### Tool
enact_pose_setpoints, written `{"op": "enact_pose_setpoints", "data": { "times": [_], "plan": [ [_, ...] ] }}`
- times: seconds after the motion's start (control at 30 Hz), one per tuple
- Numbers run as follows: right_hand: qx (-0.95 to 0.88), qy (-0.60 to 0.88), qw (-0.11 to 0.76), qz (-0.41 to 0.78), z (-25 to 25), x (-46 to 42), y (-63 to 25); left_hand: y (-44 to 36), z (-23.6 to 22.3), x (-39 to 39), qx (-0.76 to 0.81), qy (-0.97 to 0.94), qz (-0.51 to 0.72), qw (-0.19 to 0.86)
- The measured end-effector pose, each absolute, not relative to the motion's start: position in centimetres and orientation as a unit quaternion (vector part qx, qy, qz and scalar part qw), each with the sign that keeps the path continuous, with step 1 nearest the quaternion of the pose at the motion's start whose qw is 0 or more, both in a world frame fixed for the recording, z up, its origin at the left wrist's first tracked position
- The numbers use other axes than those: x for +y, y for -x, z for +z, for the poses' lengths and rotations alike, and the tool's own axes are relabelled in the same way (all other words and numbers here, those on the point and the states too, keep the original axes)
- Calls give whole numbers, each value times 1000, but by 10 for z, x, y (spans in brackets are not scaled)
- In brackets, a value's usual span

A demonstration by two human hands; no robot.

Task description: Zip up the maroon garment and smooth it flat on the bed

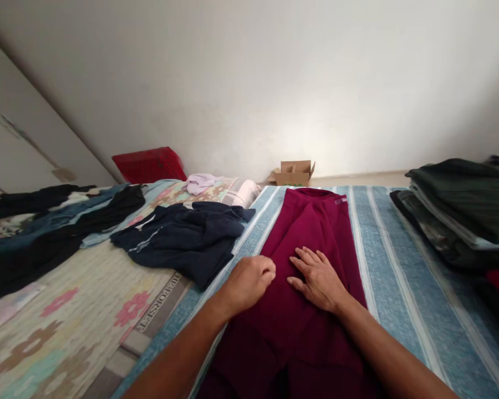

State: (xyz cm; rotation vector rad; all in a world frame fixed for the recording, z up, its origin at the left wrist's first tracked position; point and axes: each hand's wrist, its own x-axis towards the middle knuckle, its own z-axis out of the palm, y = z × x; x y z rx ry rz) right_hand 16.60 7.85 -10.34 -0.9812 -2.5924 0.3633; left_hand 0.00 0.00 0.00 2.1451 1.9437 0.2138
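Left hand [249,282] is curled into a loose fist, pinching or bunching the left edge of the maroon garment [311,244] — fingers are tucked under, so I can't say for sure how much cloth is actually in the grip. Right hand [318,277] is flat and spread, palm down on the garment, holding nothing, just pressing the fabric.

The garment lies right under both hands and runs straight away from the person toward the wall, long axis lined up with the stripes of the blue striped cover [399,288] it's spread on. The two hands are close together on it, left at the garment's edge, right nearer its middle, so both are about equally on it.

Left of the garment there's a dark navy garment [187,241] in a heap, and further left a row of dark clothes [45,233] on a floral sheet [66,327]. Right of the garment sits a stack of folded clothes [461,210]. Beyond its far end, a small cardboard box [293,173] by the plain wall, and a red crate [148,164] off to the left.
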Motion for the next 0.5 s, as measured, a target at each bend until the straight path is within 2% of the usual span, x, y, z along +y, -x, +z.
{"op": "enact_pose_setpoints", "data": {
  "times": [0.17,0.5],
  "plan": [
    [-913,346,176,128,-104,78,-166,0,-32,60,727,-686,-1,-1],
    [-910,350,180,133,-105,80,-165,1,-50,82,713,-699,-41,-27]
  ]
}}
